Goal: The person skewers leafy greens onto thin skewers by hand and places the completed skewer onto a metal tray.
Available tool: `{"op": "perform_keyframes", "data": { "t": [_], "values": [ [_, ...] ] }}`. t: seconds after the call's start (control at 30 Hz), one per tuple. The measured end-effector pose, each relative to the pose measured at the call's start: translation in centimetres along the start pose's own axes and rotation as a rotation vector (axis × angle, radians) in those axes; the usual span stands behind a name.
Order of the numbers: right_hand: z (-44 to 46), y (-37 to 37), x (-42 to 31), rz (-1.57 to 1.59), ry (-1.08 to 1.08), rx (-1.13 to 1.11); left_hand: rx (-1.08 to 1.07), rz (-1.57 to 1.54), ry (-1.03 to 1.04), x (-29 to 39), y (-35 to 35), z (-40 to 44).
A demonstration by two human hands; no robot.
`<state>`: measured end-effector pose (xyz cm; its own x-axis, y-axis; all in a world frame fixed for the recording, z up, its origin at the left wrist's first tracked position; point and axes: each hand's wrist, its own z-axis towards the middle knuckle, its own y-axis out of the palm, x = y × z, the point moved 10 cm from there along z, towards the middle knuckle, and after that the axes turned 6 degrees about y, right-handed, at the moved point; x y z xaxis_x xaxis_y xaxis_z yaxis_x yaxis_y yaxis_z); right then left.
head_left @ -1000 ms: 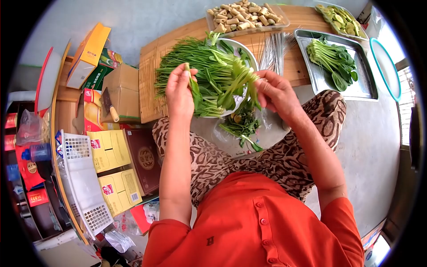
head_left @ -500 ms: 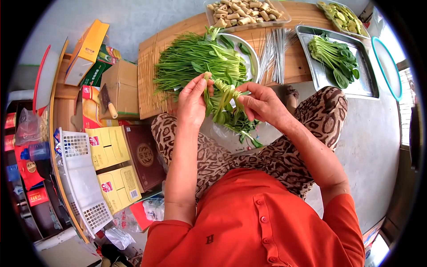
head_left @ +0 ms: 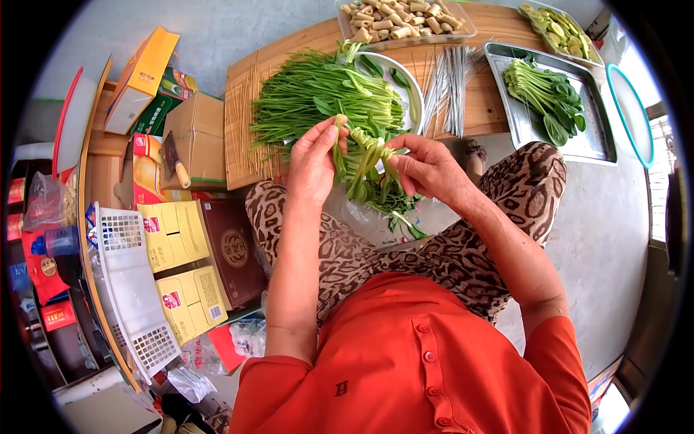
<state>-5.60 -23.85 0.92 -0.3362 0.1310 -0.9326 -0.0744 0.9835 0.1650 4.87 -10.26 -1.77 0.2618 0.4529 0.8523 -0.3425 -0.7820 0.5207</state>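
Over my lap, several leafy greens [head_left: 370, 153] are bunched side by side between my hands, stems up and leaves hanging down. My left hand [head_left: 314, 160] pinches one leafy green by its pale stem end at the left of the bunch. At the other end, the thumb and fingers of my right hand [head_left: 428, 163] close on the bunch's stems. Any skewer inside the bunch is hidden. Just beyond my hands, a large heap of long thin green stalks [head_left: 300, 98] lies on the wooden table, beside a white plate [head_left: 414, 98] with a few leaves.
Metal skewers [head_left: 454, 90] and bamboo skewers [head_left: 242, 123] lie on the table [head_left: 289, 45]. A metal tray [head_left: 603, 141] at right holds bunched greens [head_left: 546, 98]. Behind stand a tub of beige rolled pieces [head_left: 405, 20] and sliced vegetables [head_left: 560, 32]. Boxes and a knife [head_left: 177, 163] are at left.
Both hands keep nearly the same place and hold on the greens. The view has shifted very slightly; nothing has been let go.
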Motion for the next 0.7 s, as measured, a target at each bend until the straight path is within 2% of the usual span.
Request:
{"op": "perform_keyframes", "data": {
  "t": [0.7],
  "values": [
    [-0.06,0.16,0.05,0.002,-0.023,-0.011,-0.037,0.004,-0.051,0.88,-0.41,0.16]
  ]
}}
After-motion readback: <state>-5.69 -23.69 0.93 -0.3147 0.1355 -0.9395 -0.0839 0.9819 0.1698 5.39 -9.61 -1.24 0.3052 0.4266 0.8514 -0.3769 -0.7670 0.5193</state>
